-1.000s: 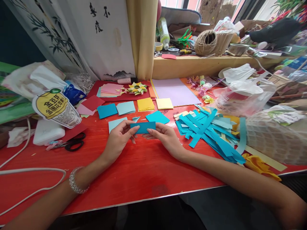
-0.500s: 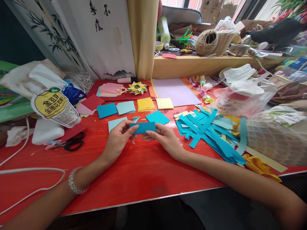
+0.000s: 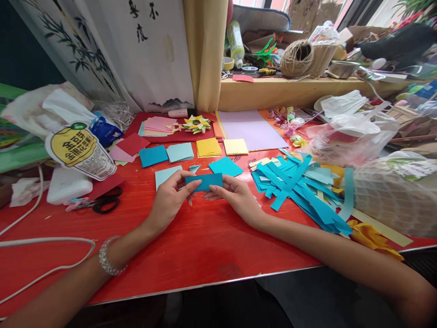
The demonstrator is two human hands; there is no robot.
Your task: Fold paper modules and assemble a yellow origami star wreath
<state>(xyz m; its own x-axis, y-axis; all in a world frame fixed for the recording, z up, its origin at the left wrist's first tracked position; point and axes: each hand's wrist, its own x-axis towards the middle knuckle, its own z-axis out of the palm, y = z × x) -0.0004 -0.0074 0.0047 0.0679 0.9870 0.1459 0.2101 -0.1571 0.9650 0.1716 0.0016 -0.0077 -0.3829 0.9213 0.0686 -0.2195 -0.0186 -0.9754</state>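
Between both hands, above the red table (image 3: 164, 259), is a blue piece of paper (image 3: 209, 182) that looks like a folded rectangle. My left hand (image 3: 172, 196) pinches its left end between thumb and fingers. At the right end, my right hand (image 3: 239, 196) grips it the same way. Just behind lie a bright blue paper square (image 3: 226, 166), a pale blue sheet (image 3: 164, 175) partly hidden by my left hand, and a small pale blue folded piece (image 3: 194, 168). Further back is a row with a blue stack (image 3: 153, 156), a pale blue stack (image 3: 180, 152), a yellow stack (image 3: 208, 148) and a cream stack (image 3: 235, 146).
To the right lies a heap of blue paper strips (image 3: 290, 182), with a filled net bag (image 3: 385, 200) beyond. Black-handled scissors (image 3: 107, 200) and a white cable (image 3: 68, 240) are on the left. A folded paper wreath (image 3: 197, 124) and a lilac sheet (image 3: 251, 130) lie at the back.
The whole view has shifted very slightly. Both hands keep the same hold on the blue paper.
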